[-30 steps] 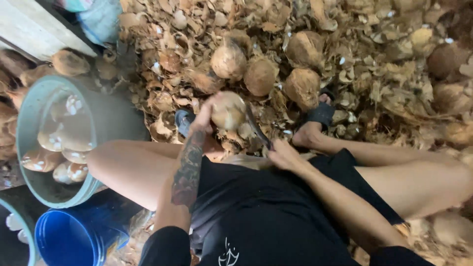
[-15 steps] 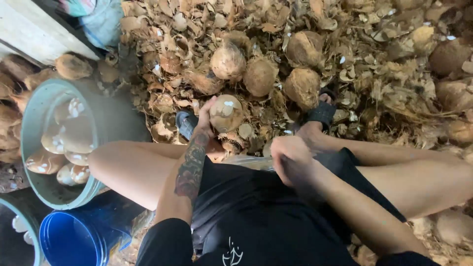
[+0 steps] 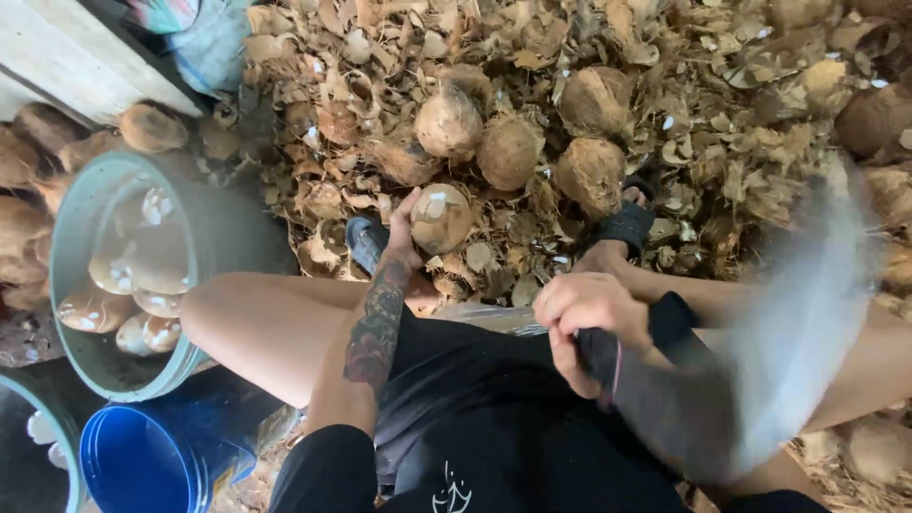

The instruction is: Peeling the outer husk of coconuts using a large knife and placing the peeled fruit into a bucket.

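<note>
My left hand [image 3: 404,237] holds a partly shelled coconut [image 3: 441,217] out in front of my knees, over the shell litter. My right hand [image 3: 581,313] is drawn back near my lap, closed on the dark handle of a big chopping blade [image 3: 807,304]. The blade is a grey blur sweeping up to the right. Three brown husked coconuts [image 3: 508,152] lie on the ground just beyond the held one.
A teal tub [image 3: 90,351] of water with several peeled pale coconuts stands at my left knee. A blue bucket [image 3: 142,461] sits below it. Broken shell pieces [image 3: 722,114] cover the ground ahead. More brown coconuts [image 3: 28,218] pile up at far left.
My right hand pulled back from beside the coconut toward my lap, and the blade swung up to the right. The left hand kept hold of the coconut, which turned slightly.
</note>
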